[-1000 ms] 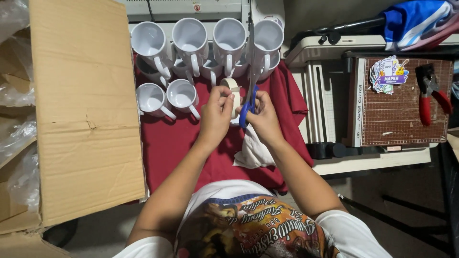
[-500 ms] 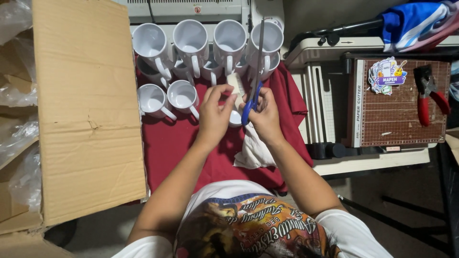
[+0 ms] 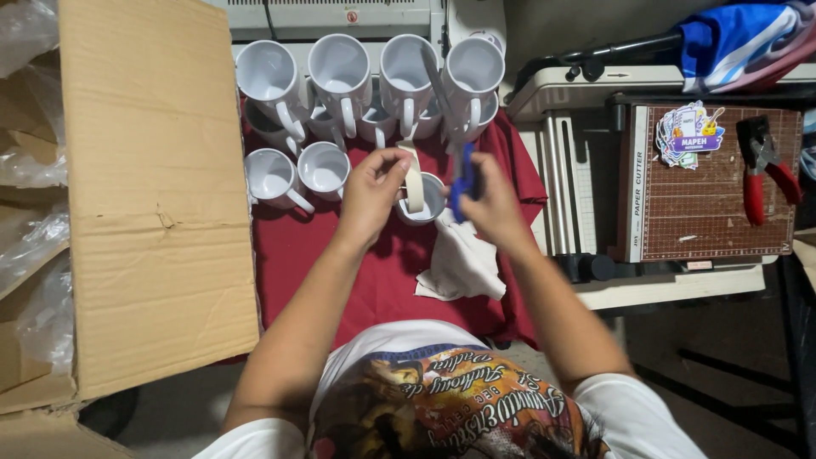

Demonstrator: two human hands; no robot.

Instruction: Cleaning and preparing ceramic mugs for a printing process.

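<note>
Hands have drifted slightly apart since half a second ago; before, they sat close together over the mug, and the scissors now stand more upright, blades pointing far, blurred from motion.

Head view: left hand (image 3: 371, 189) is closed on a roll of cream tape (image 3: 413, 179), held on edge, just above a white mug (image 3: 422, 201) that sits on the red cloth (image 3: 382, 272). Right hand (image 3: 491, 200) is wrapped round blue-handled scissors (image 3: 460, 170), just right of the tape. Whether tape touches mug, cannot tell. Hands are near each other but apart.

A crumpled white cloth (image 3: 461, 263) lies on the red cloth, near side of the mug, under the right wrist. Far side: row of white mugs (image 3: 340, 72), stacked on a lower row; two more mugs (image 3: 297, 174) stand left of the left hand. Big cardboard box flap (image 3: 144, 187) takes the left side, clear plastic bags (image 3: 25, 204) beyond it. Right: paper cutter board (image 3: 705, 195) with a sticker sheet (image 3: 688, 132) and red-handled pliers (image 3: 761, 170) on it. Blue fabric (image 3: 739, 38) is at the far right.
</note>
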